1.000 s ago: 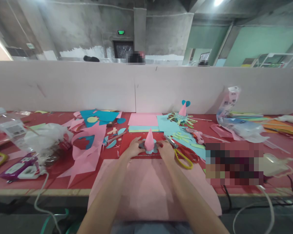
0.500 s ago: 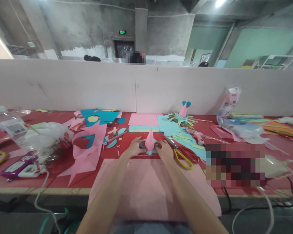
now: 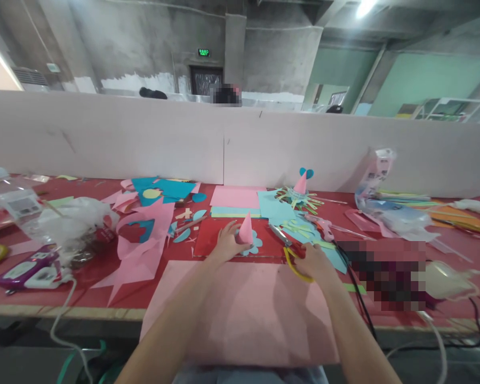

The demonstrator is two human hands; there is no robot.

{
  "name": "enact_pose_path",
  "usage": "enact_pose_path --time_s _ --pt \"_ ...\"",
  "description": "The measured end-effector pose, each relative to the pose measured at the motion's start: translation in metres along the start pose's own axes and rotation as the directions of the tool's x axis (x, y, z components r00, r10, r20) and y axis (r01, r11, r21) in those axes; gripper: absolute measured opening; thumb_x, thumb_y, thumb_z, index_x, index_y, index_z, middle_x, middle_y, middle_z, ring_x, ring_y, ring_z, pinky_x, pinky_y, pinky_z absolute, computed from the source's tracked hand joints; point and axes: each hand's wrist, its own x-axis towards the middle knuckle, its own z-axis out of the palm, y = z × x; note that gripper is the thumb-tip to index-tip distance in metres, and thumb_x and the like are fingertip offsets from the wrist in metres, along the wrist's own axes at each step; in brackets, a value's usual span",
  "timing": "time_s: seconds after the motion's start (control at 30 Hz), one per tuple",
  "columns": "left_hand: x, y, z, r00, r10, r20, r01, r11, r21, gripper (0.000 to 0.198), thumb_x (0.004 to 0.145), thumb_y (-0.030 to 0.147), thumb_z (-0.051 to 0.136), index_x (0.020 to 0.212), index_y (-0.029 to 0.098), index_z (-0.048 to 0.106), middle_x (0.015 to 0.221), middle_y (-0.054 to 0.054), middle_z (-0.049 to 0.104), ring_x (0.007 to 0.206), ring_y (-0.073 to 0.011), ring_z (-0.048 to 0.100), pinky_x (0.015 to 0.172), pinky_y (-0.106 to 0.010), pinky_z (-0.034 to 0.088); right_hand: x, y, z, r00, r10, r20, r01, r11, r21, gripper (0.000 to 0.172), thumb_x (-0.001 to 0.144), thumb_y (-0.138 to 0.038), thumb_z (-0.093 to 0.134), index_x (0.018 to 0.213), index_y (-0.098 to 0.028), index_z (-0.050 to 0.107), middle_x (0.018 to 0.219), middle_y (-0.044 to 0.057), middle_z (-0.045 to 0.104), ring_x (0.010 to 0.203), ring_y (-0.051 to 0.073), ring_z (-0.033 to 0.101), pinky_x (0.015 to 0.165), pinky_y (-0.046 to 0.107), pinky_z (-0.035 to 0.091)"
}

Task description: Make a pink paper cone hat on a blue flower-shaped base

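My left hand (image 3: 228, 244) is closed on a pink paper cone (image 3: 246, 230), fingers behind and thumb in front near its base. The cone leans slightly and stands by a light-blue flower-shaped paper piece (image 3: 256, 244) over a red board (image 3: 212, 234). My right hand (image 3: 311, 261) has its fingers curled at the handles of a pair of scissors (image 3: 285, 241) with red and yellow grips; the blades point away to the left. My fingers hide part of the handles.
A finished-looking pink cone with blue heart shapes (image 3: 302, 184) stands on fringed green strips behind. A pink glue gun (image 3: 325, 226) lies right of the scissors. Pink paper scraps (image 3: 152, 256), a bottle (image 3: 14, 200) and a purple device (image 3: 28, 269) are at left.
My right hand has left the pink cone and moved right to the scissors' handles. My left hand stays at the cone, and more of the light-blue flower shows. A black cable now shows beside my right forearm.
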Motion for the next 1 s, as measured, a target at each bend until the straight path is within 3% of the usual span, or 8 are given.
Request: enact_pose_path --time_s 0.17,0.33,0.47,0.6,0.8,0.9,1.0 --pt "0.005 -0.002 0.014 0.996 0.036 -0.087 -0.035 0.999 0.009 0.076 0.061 0.043 0.073 0.129 0.022 0.044 0.132 -0.009 0.049 0.122 -0.0278 0.043 0.106 -0.047 0.026 0.000 -0.011 -0.006 0.998 0.036 0.057 -0.034 0.998 -0.044 0.038 0.074 -0.034 0.053 0.104 -0.009 0.054 0.103 0.018 0.058 0.086 0.027 0.063 0.067 0.031 0.041" --pt "0.005 -0.004 0.014 0.999 0.037 -0.031 -0.038 0.999 -0.014 0.077 0.064 0.044 0.070 0.132 0.021 0.041 0.132 -0.010 0.050 0.122 -0.0273 0.043 0.108 -0.046 0.024 0.009 -0.006 -0.010 0.995 -0.011 0.104 0.007 0.999 0.036 0.019 0.067 -0.031 0.063 0.080 -0.017 0.062 0.082 0.011 0.066 0.080 0.023 0.064 0.061 0.026 0.039" --pt "0.003 -0.001 0.011 1.000 -0.002 -0.005 0.002 1.000 -0.010 0.076 0.064 0.043 0.070 0.131 0.021 0.043 0.130 -0.009 0.052 0.122 -0.0282 0.043 0.109 -0.046 0.024 0.020 -0.014 -0.016 0.999 -0.043 0.018 0.040 0.988 0.151 0.013 0.068 -0.029 0.062 0.075 -0.019 0.067 0.073 0.007 0.067 0.072 0.020 0.063 0.060 0.025 0.038" --pt "0.003 0.002 0.009 1.000 -0.019 -0.001 0.019 1.000 -0.019 0.073 0.064 0.039 0.071 0.130 0.022 0.044 0.127 -0.007 0.055 0.121 -0.0294 0.044 0.107 -0.046 0.028 0.040 -0.046 -0.020 0.979 -0.168 -0.115 0.186 0.968 0.169 0.023 0.070 -0.025 0.060 0.091 -0.019 0.068 0.088 0.006 0.069 0.078 0.019 0.063 0.062 0.024 0.039" --pt "0.004 0.000 0.009 1.000 0.021 -0.006 -0.022 0.999 -0.028 0.070 0.064 0.032 0.070 0.128 0.022 0.046 0.126 -0.007 0.057 0.116 -0.0292 0.049 0.105 -0.047 0.031 0.082 -0.102 -0.004 0.985 -0.167 -0.045 0.169 0.984 0.054 0.022 0.076 -0.027 0.059 0.095 -0.020 0.068 0.092 0.007 0.068 0.079 0.020 0.063 0.061 0.025 0.040" --pt "0.005 -0.001 0.009 1.000 0.027 -0.012 -0.027 0.999 -0.038 0.068 0.064 0.031 0.069 0.128 0.021 0.046 0.128 -0.008 0.055 0.118 -0.0292 0.048 0.107 -0.049 0.029 0.099 -0.118 0.006 0.960 -0.235 -0.154 0.244 0.969 0.043 0.025 0.080 -0.023 0.055 0.103 -0.019 0.066 0.106 0.009 0.063 0.084 0.020 0.062 0.065 0.026 0.042" --pt "0.004 -0.002 0.010 0.999 0.032 -0.022 -0.033 0.997 -0.069 0.069 0.063 0.030 0.071 0.127 0.021 0.047 0.127 -0.008 0.055 0.118 -0.0305 0.048 0.107 -0.051 0.028 0.109 -0.125 0.012 0.943 -0.284 -0.174 0.295 0.954 0.043 0.028 0.082 -0.017 0.051 0.107 -0.018 0.063 0.113 0.009 0.059 0.091 0.019 0.059 0.071 0.025 0.042"
